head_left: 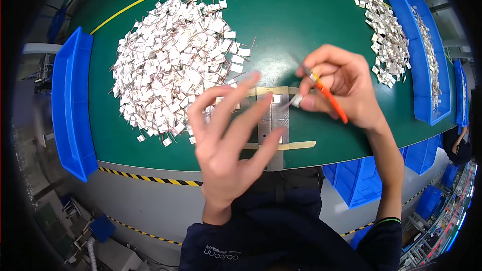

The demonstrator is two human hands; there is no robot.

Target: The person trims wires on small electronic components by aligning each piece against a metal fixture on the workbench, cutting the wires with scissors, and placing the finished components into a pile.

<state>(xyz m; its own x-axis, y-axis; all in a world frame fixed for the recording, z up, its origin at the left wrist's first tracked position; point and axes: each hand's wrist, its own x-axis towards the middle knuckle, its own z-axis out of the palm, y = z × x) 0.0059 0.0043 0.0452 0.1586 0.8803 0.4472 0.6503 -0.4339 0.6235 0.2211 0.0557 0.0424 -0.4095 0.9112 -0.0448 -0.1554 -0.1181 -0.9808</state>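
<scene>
My right hand (346,85) is closed around a slim tool with an orange handle (331,101); a yellow band and a dark end show near the fingertips. Between its thumb and fingers it also pinches a small white block with thin wires (296,101). Slightly blurred, my left hand (226,135) is open with its fingers spread, and nothing shows in its grasp. It hovers between the pile of white blocks and a metal plate (264,120). Strips of beige tape (301,145) cross the plate on the green table. White pieces lie on the plate, partly hidden by my fingers.
A large heap of white wired blocks (175,65) covers the table's left half. A smaller heap (386,35) lies at the far right, beside a blue bin (424,70) holding more. Another blue bin (73,105) stands at the left edge. Blue crates (356,180) sit below the table.
</scene>
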